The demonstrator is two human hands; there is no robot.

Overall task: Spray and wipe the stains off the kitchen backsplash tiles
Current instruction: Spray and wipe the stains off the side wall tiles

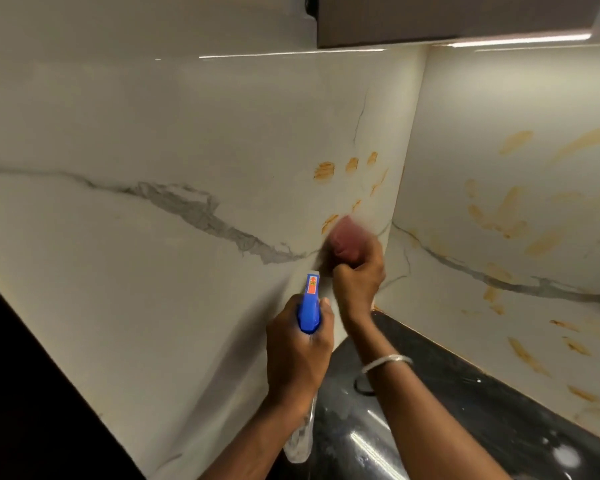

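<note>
Nearest the camera, the person's left hand (297, 344) is wrapping closed around the blue-headed clear plastic spray bottle (309, 308), nozzle aimed at the white marble-veined backsplash tiles (160, 140). Their right hand (357, 275) is gripping a bunched pinkish-red cloth (343, 239) tight and pressing it to the left wall near the corner — blurred, apparently mid-rub. Orange-brown stains (340, 168) are sitting just above the cloth, and many more are covering the right wall (513, 220) over the black glossy countertop (447, 393) — most of the job looks left.
</note>
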